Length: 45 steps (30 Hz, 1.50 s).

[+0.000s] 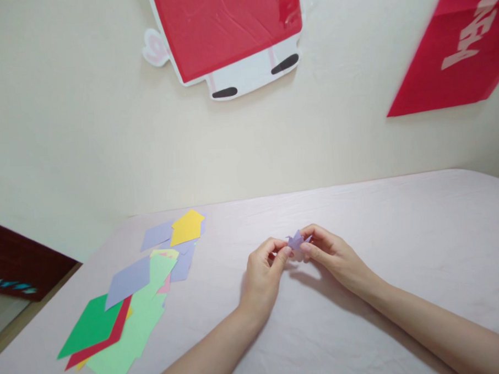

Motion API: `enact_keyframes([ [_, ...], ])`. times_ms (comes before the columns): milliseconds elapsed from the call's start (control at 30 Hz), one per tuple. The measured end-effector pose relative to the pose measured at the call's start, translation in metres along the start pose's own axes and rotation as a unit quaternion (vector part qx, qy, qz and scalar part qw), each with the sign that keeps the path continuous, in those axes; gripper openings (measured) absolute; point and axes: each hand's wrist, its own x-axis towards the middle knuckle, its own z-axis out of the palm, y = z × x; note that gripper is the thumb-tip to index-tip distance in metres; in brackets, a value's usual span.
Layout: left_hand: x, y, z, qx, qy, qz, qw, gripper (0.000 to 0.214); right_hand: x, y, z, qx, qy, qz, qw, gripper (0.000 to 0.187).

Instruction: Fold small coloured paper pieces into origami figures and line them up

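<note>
A small purple origami crane [295, 241] is held a little above the pale cloth, with pointed tips sticking up and out to both sides. My left hand [266, 269] pinches its left side between thumb and forefinger. From the right, my right hand [333, 256] grips it with thumb and fingers, which cover part of the folded paper. Both hands are closed on it, and a shadow falls on the cloth just below.
Left of my hands lie loose paper sheets: a green one [90, 326], light green ones [130, 335], purple ones [129, 281] and a yellow one [187, 228]. The pale cloth-covered surface [400, 224] meets a wall [334, 139] with red decorations [234, 28].
</note>
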Motion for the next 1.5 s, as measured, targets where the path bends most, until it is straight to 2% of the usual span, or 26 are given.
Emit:
enact_keyframes([
  [133,0.001,-0.002,-0.002,0.013,0.001,0.011,1.000,0.011,-0.001,0.002,-0.003,-0.021,0.077,-0.076,0.994,0.012],
  [333,0.000,-0.001,-0.002,0.019,0.001,0.016,1.000,0.012,-0.002,-0.003,-0.003,-0.071,0.027,-0.112,0.991,0.010],
  [567,0.000,-0.004,0.001,0.002,-0.011,-0.002,1.000,0.013,-0.002,-0.007,-0.002,-0.156,0.025,-0.127,0.979,0.005],
  [667,0.000,-0.004,0.002,-0.007,-0.010,-0.011,1.000,0.016,-0.003,-0.006,-0.003,-0.178,0.028,-0.141,0.974,0.009],
  [800,-0.004,0.001,0.003,-0.001,0.012,-0.002,1.000,0.023,-0.002,-0.005,-0.004,-0.217,0.027,-0.176,0.960,0.011],
  [933,-0.006,0.006,0.005,0.019,0.015,0.018,1.000,0.008,-0.003,-0.005,-0.003,-0.254,0.014,-0.231,0.939,0.010],
  [1033,-0.005,0.007,0.006,0.022,0.010,0.021,0.999,0.007,-0.004,-0.005,-0.002,-0.278,0.000,-0.258,0.925,0.010],
  [1133,-0.002,0.005,0.006,0.009,0.013,0.006,1.000,0.006,-0.004,-0.005,-0.001,-0.284,0.007,-0.253,0.925,0.010],
  [1367,0.001,0.001,0.004,-0.012,0.015,-0.019,1.000,0.004,-0.003,-0.006,-0.004,-0.240,0.029,-0.223,0.944,0.010],
  [1500,0.000,0.001,0.003,-0.008,0.010,-0.020,1.000,0.004,-0.004,-0.007,-0.004,-0.168,0.044,-0.172,0.970,0.013],
])
